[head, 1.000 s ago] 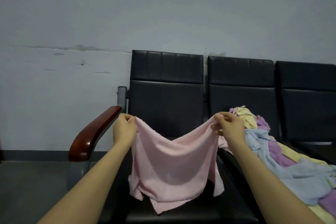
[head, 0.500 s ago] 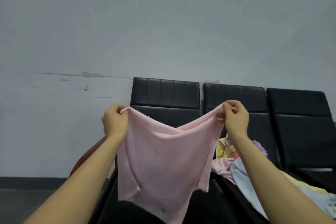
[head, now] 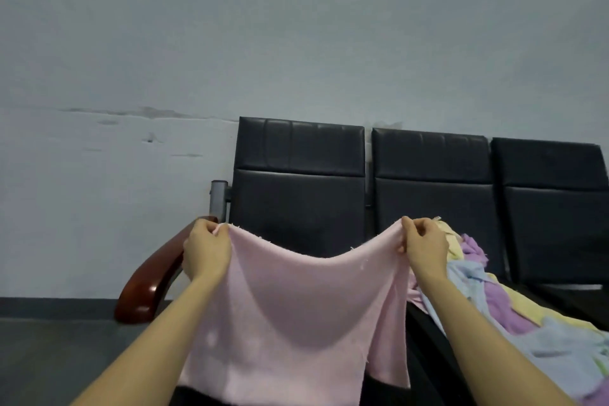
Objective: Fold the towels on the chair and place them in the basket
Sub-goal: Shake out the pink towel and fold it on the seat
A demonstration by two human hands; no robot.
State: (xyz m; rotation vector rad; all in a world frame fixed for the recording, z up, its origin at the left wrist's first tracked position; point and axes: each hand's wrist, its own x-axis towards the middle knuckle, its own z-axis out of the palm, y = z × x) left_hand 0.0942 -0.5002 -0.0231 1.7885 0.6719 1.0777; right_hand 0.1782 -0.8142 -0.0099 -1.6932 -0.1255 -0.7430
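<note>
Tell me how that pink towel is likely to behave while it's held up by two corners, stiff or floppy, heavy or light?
Probably floppy: the pink towel sags in a curve between the left hand and right hand. Likely light, since fingertip pinches at its corners carry it. Its loose lower edge hangs unevenly, so it may swing or bunch when moved.

I see the pink towel (head: 296,316) hanging spread over the black chair (head: 298,184); crumpled pastel towels (head: 514,313) heap beside it.

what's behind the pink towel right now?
Above the pink towel, held up by the left hand and right hand, the leftmost black seat's backrest shows. The seat pan behind it is mostly covered. No basket visible.
</note>
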